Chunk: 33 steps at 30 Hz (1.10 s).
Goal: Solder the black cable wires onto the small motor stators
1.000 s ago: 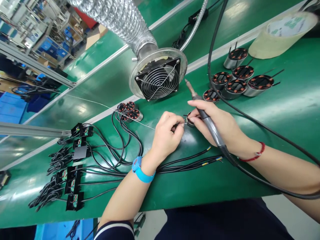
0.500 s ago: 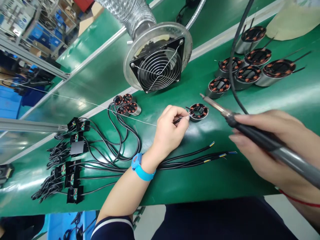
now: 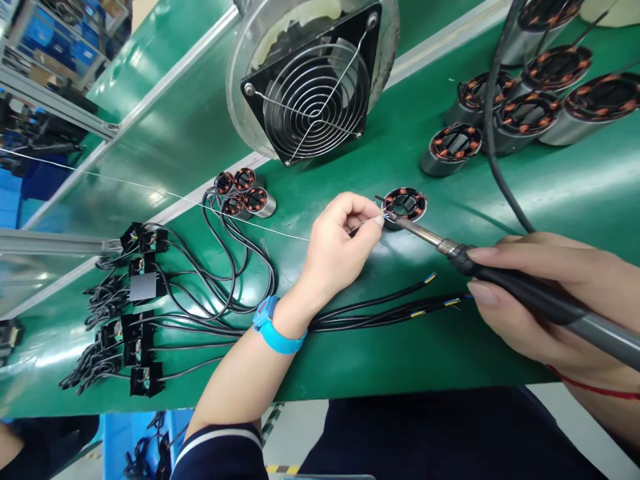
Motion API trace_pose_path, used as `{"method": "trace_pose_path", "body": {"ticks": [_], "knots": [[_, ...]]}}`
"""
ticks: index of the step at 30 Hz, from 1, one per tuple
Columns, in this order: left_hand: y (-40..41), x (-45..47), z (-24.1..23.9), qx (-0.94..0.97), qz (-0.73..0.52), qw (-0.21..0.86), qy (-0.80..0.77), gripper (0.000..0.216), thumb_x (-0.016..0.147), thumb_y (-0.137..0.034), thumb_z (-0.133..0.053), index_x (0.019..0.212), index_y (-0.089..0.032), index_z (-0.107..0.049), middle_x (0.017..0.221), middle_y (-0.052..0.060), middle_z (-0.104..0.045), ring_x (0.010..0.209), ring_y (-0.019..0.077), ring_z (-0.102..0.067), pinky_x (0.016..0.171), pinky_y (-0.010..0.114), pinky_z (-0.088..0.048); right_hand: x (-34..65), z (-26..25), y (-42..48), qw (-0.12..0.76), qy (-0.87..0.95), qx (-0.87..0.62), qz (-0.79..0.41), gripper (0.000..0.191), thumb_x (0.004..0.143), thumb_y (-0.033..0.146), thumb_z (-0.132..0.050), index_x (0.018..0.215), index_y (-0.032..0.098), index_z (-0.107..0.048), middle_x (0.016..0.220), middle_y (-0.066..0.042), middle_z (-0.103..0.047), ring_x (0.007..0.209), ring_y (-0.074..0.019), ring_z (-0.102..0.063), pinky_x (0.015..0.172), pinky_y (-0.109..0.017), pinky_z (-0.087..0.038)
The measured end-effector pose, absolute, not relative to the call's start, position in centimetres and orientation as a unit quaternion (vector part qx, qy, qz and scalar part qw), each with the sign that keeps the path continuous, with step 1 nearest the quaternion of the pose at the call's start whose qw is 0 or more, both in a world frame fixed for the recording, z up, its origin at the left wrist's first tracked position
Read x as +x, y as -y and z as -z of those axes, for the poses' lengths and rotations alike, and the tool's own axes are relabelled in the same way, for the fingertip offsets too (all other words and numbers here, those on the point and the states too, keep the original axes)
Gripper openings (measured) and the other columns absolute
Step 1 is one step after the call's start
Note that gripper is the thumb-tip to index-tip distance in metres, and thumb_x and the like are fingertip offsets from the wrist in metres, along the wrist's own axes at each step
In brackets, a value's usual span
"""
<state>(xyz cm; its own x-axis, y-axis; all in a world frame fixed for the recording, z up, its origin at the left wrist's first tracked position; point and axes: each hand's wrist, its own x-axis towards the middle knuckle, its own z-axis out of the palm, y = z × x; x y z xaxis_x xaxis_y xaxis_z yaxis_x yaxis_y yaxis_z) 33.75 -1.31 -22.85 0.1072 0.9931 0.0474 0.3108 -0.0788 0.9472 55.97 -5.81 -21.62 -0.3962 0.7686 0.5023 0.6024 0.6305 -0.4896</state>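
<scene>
A: Over at the left hand?
B: Pinching a thin solder wire in a tight grip, thumb against forefinger, with the wire's end held at the near rim of a small motor stator.
A: And at the right hand?
B: Wrapped around the dark handle of a soldering iron, grip closed fast on it, metal tip touching that same rim just beside the wire's end.
A: Whereabouts for the stator?
B: Flat on the green surface, copper windings facing up, in front of the extraction fan and between the two hands.
A: Round about?
B: Near the front edge, a bundle of black cables with stripped ends, running left under the left wrist to black connectors. Left of the fan, a cluster of small wired stators. Far right, a group of larger stators, with the iron's cord across them.
</scene>
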Motion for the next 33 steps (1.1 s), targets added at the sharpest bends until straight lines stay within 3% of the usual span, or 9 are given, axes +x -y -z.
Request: {"method": "trace_pose_path", "body": {"ticks": [6,19,24,29,33], "knots": [[1.2,33.7,23.0,0.611,-0.391,0.428,-0.539,0.010,0.091,-0.015,-0.064,0.083,-0.020,-0.061,0.073,-0.002,-0.059,0.064,0.0098,-0.054,0.060,0.024,-0.047,55.1,22.1,5.8,0.372,0.820,-0.420,-0.115,0.011,0.098,0.034,-0.061,0.103,0.026,-0.065,0.073,-0.003,-0.064,0.049,-0.0139,-0.059,0.040,-0.029,-0.042],[1.2,34.1,22.4,0.547,-0.443,0.481,-0.523,0.017,0.081,-0.003,-0.064,0.076,-0.018,-0.058,0.067,-0.005,-0.056,0.057,0.0063,-0.047,0.055,0.019,-0.040,55.1,21.5,5.9,0.370,0.847,-0.366,-0.113,0.013,0.099,0.027,-0.059,0.111,0.023,-0.061,0.074,-0.001,-0.059,0.054,-0.0116,-0.058,0.044,-0.024,-0.044],[1.2,34.2,22.3,0.535,-0.444,0.490,-0.526,0.017,0.081,-0.003,-0.064,0.075,-0.018,-0.059,0.066,-0.005,-0.056,0.056,0.0064,-0.047,0.055,0.020,-0.039,54.8,21.9,6.2,0.434,0.812,-0.376,-0.106,0.039,0.095,0.016,-0.064,0.133,0.027,-0.059,0.082,-0.003,-0.061,0.066,-0.0144,-0.060,0.062,-0.026,-0.053],[1.2,34.3,22.1,0.526,-0.446,0.500,-0.524,0.016,0.081,-0.003,-0.065,0.075,-0.018,-0.060,0.066,-0.004,-0.056,0.056,0.0062,-0.046,0.054,0.020,-0.038,54.3,21.5,6.4,0.423,0.810,-0.395,-0.090,0.072,0.087,0.006,-0.072,0.149,0.036,-0.050,0.091,-0.003,-0.069,0.072,-0.0169,-0.065,0.068,-0.029,-0.057],[1.2,34.3,22.1,0.518,-0.442,0.505,-0.530,0.016,0.081,-0.004,-0.066,0.074,-0.017,-0.059,0.066,-0.004,-0.055,0.056,0.0061,-0.046,0.055,0.020,-0.038,54.5,21.8,6.8,0.394,0.798,-0.449,-0.079,0.075,0.091,0.013,-0.072,0.154,0.043,-0.043,0.106,-0.002,-0.074,0.085,-0.0207,-0.071,0.076,-0.033,-0.057]]}}
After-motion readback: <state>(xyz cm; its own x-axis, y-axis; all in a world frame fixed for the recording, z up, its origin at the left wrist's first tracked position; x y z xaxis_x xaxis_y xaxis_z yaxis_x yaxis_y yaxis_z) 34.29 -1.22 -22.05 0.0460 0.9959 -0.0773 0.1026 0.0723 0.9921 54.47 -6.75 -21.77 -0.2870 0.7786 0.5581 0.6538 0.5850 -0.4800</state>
